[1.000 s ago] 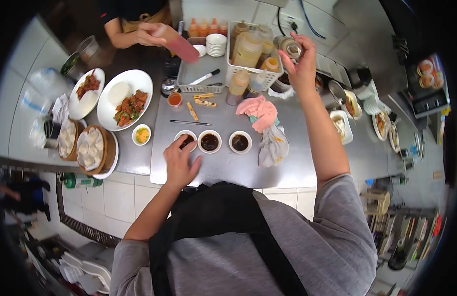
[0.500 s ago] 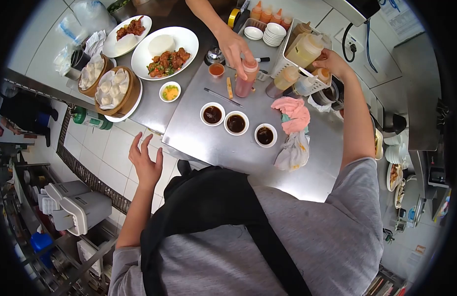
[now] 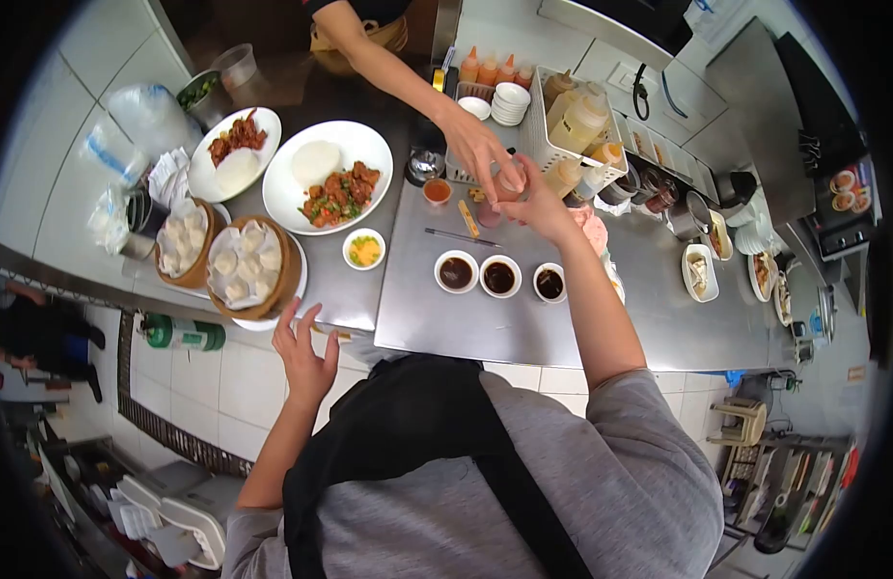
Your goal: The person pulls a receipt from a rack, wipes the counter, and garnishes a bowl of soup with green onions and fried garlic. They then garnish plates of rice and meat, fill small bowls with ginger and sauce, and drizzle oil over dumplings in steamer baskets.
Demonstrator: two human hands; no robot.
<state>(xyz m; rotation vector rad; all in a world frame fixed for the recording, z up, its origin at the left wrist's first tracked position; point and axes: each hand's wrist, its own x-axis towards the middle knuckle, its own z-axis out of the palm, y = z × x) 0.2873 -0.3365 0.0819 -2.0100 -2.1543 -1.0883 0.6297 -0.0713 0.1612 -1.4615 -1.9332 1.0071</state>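
Observation:
My right hand (image 3: 541,201) reaches over the steel counter (image 3: 523,323) and closes on a pink squeeze bottle (image 3: 497,196). Another person's hand (image 3: 477,147) grips the same bottle from the far side. Just in front of the bottle stand three small white dishes of dark sauce (image 3: 499,277) in a row. Over the counter's near edge, my left hand (image 3: 306,352) hovers with fingers spread and nothing in it, below a bamboo steamer of dumplings (image 3: 250,265).
Two white plates of rice and stir-fry (image 3: 326,174) and a second steamer (image 3: 181,241) fill the left side. A yellow sauce dish (image 3: 365,249), an orange sauce cup (image 3: 437,190), a pen (image 3: 463,236), a pink cloth (image 3: 598,224) and a white basket of bottles (image 3: 577,121) lie around.
My right hand left the basket and moved left onto the pink bottle, which the other person still holds. My left hand stays off the counter, fingers spread.

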